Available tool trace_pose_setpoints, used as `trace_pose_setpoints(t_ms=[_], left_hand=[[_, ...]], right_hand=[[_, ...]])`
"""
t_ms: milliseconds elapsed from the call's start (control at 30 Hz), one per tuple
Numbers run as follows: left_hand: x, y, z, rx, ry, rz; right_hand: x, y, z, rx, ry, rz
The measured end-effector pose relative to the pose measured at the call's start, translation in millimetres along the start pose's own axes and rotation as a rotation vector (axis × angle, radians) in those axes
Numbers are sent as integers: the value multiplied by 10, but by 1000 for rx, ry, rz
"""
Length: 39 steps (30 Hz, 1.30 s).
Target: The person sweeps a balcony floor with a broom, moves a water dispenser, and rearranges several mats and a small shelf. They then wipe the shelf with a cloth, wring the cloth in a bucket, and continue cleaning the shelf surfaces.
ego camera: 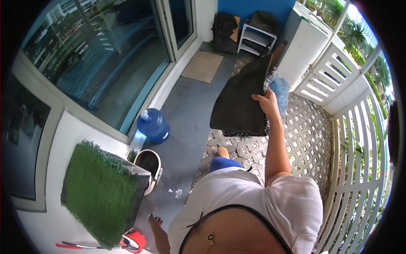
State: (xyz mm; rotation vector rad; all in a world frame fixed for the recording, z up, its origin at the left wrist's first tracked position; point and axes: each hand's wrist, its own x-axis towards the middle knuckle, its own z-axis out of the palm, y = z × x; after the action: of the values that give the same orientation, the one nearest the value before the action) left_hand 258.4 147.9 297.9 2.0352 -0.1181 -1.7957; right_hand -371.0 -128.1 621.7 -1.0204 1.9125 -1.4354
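Note:
My right hand (265,102) grips the edge of a folded floor mat (241,98) with a dark backing and a multicoloured knotted pile showing along its edges. Beside and partly behind that hand is a fluffy blue thing (280,93); whether the hand holds it too, I cannot tell. Low on the other side, my left hand (156,219) hangs with its fingers apart and nothing in it, over the grey floor near the artificial grass panel (98,190).
Along the glass door stand a blue water jug (153,125) and a white bucket (158,181). A beige doormat (202,66) lies further on, before a white rack (257,38). A white slatted fence (355,187) runs along the right, beside patterned pavers (309,127). Red-handled tools (95,247) lie lower left.

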Motion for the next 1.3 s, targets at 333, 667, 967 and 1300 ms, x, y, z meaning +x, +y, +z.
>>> trace_pose_setpoints(t_ms=[333, 667, 967, 1300], left_hand=[[616, 2263, 3296, 81, -114, 328], [697, 3229, 4778, 685, -156, 273], [1524, 4694, 5784, 934, 191, -1], [1950, 7812, 11448, 1155, -347, 1125]], right_hand=[[960, 757, -1901, -3, 266, 151], [1817, 1308, -3111, -210, 488, 194], [2780, 1583, -3596, -389, 760, 375], [4781, 1386, -3883, -283, 791, 47]])
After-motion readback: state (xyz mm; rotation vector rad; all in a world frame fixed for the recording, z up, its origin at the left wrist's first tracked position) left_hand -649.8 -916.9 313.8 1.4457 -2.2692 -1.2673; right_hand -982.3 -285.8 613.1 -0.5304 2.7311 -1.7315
